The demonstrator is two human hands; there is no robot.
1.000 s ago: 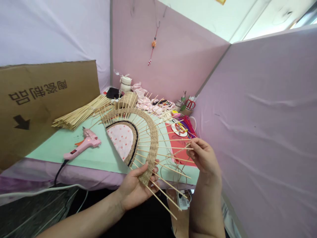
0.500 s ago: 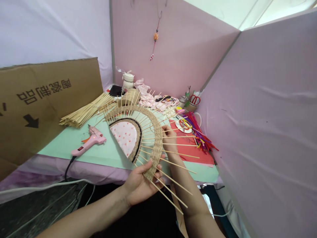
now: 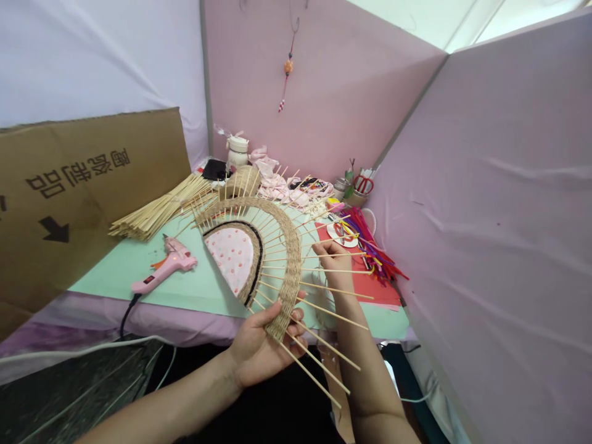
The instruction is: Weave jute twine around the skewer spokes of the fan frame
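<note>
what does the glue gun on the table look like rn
The glue gun is pink, apparently plastic, with a dark switch on its handle and a dark nozzle tip. It lies on its side on the pale green tabletop, handle towards the near edge, nozzle pointing away. A black cord leaves the handle end and drops over the edge. Neither hand touches it.

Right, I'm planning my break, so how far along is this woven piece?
Looks done: the dotted centre, dark edging and broad woven band. In hand: the left hand holds the band's lower end; the right hand is pinched shut among the sticks, on what is unclear. Possibly left: weaving or trimming, since stick ends jut bare past the band.
</note>
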